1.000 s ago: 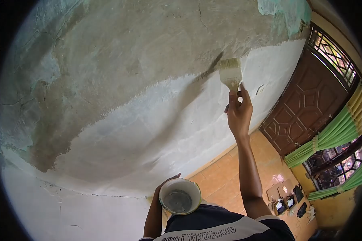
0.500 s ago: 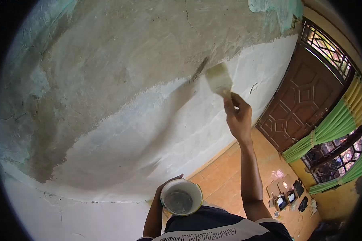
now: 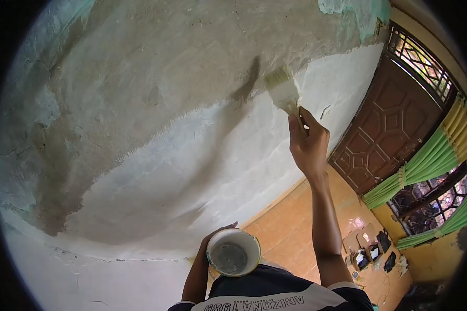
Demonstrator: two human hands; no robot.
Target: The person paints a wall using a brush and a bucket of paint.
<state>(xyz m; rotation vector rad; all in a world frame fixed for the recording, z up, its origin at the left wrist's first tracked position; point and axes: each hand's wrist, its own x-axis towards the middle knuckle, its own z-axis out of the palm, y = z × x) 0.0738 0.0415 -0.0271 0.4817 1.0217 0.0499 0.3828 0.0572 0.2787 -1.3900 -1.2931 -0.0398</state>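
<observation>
My right hand is closed around the handle of a wide, flat paintbrush. Its pale bristles point up at the wall, over the edge where bare grey plaster meets a white coated area. Low in front of my body, my left hand supports a small white bucket from its left side; most of those fingers are hidden behind it. Greyish-white paint lies in the bottom of the bucket.
A brown carved door stands at the right, beside green curtains and a grilled window. Boxes and dark items lie on the orange tiled floor. Peeling green paint marks the upper wall.
The brush has moved slightly up the wall, and its bristles now show more clearly. My right hand has turned a little with it. The bucket has barely moved.
</observation>
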